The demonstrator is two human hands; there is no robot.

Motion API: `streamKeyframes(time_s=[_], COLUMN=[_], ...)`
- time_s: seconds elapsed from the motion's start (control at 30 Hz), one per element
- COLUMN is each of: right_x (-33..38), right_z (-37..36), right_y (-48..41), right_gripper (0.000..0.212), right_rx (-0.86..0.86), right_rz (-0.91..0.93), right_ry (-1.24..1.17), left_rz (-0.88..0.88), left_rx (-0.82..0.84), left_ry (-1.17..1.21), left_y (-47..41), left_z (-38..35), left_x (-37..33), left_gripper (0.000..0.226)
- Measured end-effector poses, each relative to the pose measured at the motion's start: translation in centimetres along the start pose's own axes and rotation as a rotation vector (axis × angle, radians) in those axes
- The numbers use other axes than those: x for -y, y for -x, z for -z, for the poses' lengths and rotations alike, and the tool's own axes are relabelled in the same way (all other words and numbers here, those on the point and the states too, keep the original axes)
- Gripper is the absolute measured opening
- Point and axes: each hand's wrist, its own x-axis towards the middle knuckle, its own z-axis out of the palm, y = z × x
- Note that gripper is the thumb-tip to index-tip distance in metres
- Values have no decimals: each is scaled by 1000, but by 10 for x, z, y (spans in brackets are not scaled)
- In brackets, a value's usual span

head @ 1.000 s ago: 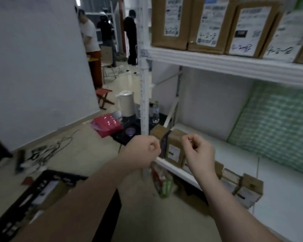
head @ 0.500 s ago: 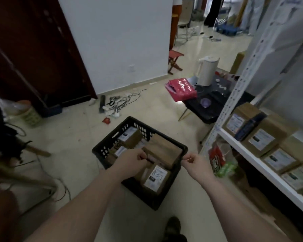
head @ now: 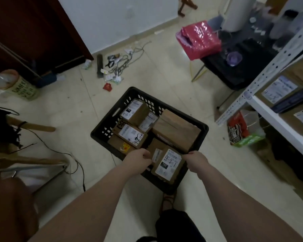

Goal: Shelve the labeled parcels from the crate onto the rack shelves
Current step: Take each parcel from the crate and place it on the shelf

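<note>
The black plastic crate (head: pixel 105 126) sits on the tiled floor and holds a good number of cardboard parcels, so most of the job looks to be ahead. At the crate's near corner a parcel with a handwritten white label (head: pixel 168 165) stands on edge against the wall. Further in lie a large plain-topped box (head: pixel 175 130) and several smaller labelled boxes (head: pixel 131 137) stacked toward the crate's far left side. The left hand (head: pixel 138 161) is at the near rim just left of the labelled parcel, its fingers curled in. The right hand (head: pixel 196 161) is at that parcel's right upper corner, also curled. Whether either hand actually grips the cardboard cannot be told from this angle. To the right of the crate stands the white metal rack (head: pixel 276 119), and a few labelled parcels (head: pixel 280 86) already sit on the shelf that shows. My reading is that the near-corner parcel is the next one to lift, and nothing from the crate is in the air yet.
</note>
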Motion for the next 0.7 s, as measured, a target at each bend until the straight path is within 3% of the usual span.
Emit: streamKeyframes(time_s=[0.27, 0.4, 0.53, 0.7], right_x=[-9, -16, -16, -19], right_z=[-33, -55, -77, -102], right_y=[-55, -74, -85, -102], right_gripper=[30, 37, 43, 56], right_rx=[97, 117, 63, -89], right_rz=[-225, -305, -345, -401], right_ry=[-123, -185, -253, -523], left_rz=[144, 231, 248, 272], left_rx=[151, 255, 346, 350], left_ry=[130, 122, 119, 153], left_y=[-70, -99, -130, -159], left_z=[-36, -55, -72, -81], left_x=[16, 24, 28, 30], left_gripper=[34, 42, 46, 37])
